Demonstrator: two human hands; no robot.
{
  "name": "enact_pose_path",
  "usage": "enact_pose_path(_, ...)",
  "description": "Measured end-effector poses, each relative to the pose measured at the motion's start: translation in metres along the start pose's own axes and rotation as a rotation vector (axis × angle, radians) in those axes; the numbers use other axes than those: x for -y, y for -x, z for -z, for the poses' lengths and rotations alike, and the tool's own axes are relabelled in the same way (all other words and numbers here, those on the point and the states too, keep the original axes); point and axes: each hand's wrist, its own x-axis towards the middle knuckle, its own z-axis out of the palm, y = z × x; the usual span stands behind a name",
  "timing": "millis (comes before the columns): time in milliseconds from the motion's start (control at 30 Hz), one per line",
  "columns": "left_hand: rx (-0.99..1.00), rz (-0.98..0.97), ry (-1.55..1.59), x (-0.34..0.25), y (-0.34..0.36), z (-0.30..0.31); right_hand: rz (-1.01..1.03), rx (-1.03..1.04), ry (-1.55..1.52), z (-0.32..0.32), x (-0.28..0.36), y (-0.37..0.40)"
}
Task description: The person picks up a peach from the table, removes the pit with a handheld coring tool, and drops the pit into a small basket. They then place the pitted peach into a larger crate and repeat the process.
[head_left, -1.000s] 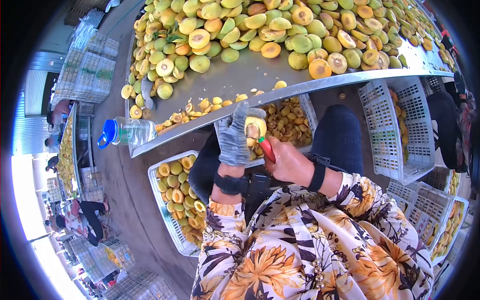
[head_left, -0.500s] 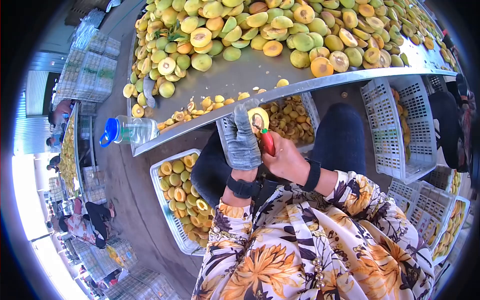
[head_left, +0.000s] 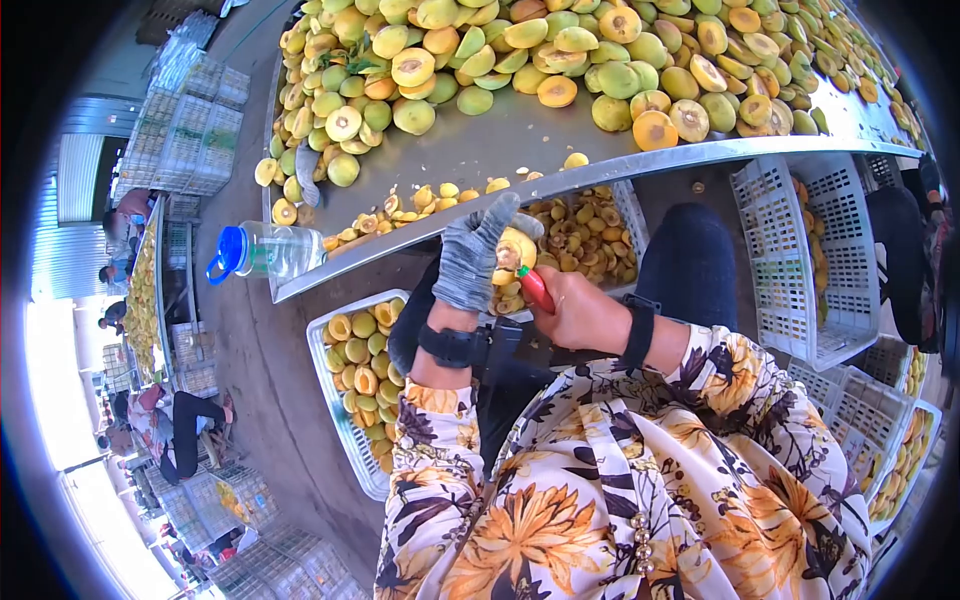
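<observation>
My left hand point(head_left: 470, 265), in a grey knit glove, holds a yellow peach half point(head_left: 513, 250) with its cut face turned toward my right hand. My bare right hand point(head_left: 583, 312) is closed around a small tool's red handle point(head_left: 536, 290) with a green collar. The tool's tip meets the middle of the peach half, and its exact shape cannot be made out. Both hands are just in front of the metal table's edge, above a crate point(head_left: 633, 215) of small fruit pieces. Several cut and whole peaches point(head_left: 530, 35) are heaped on the table.
The metal table point(head_left: 450, 150) carries scraps along its edge and a grey glove-like item point(head_left: 306, 175). A blue-lidded bottle point(head_left: 290, 252) stands at its left corner. A crate point(head_left: 341, 425) of peach halves is at my left, another crate point(head_left: 765, 240) at my right. Other people work far left.
My left hand has tilted and shifted slightly left, its thumb lifted, turning the peach half. The tool stays at the cut face. The whole view has shifted slightly right.
</observation>
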Motion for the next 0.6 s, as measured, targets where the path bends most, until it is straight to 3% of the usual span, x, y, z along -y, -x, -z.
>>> enact_pose_path(33, -0.093, -0.111, -0.037, 0.005, 0.001, -0.001, -0.142, 0.091, -0.125, 0.004, 0.006, -0.001)
enact_pose_path(100, -0.272, -0.306, -0.050, 0.012, 0.005, -0.011, -0.207, 0.159, -0.278, 0.008, 0.012, -0.003)
enact_pose_path(133, -0.272, -0.305, -0.050, 0.013, 0.005, -0.014, -0.270, 0.227, -0.427, 0.009, 0.014, -0.003)
enact_pose_path(200, -0.378, -0.314, -0.040, 0.013, 0.008, -0.017, -0.253, 0.190, -0.375, 0.007, 0.017, -0.001)
enact_pose_path(267, -0.317, -0.237, 0.040, 0.002, 0.010, -0.012, -0.232, 0.156, -0.325, -0.001, 0.007, 0.000)
enact_pose_path(333, -0.003, 0.165, 0.217, -0.001, 0.005, 0.003, 0.335, -0.170, 0.125, -0.014, -0.005, -0.002)
enact_pose_path(367, -0.006, 0.161, 0.218, 0.000, 0.003, 0.003, 0.334, -0.173, 0.124, -0.013, -0.012, 0.001)
enact_pose_path(400, -0.006, 0.166, 0.217, 0.003, 0.004, 0.000, 0.070, -0.036, -0.068, -0.004, 0.010, 0.005)
enact_pose_path(433, -0.116, -0.034, 0.088, 0.006, 0.004, -0.006, -0.190, 0.104, -0.256, 0.001, 0.022, 0.004)
enact_pose_path(467, -0.227, -0.234, -0.043, 0.008, 0.005, -0.009, -0.187, 0.107, -0.257, 0.001, 0.023, 0.002)
enact_pose_path(533, -0.252, -0.222, -0.038, 0.011, 0.007, -0.009, -0.358, 0.202, -0.584, 0.000, 0.022, 0.002)
enact_pose_path(600, -0.302, -0.205, -0.015, 0.016, 0.008, -0.009, -0.375, 0.214, -0.637, -0.003, 0.020, 0.004)
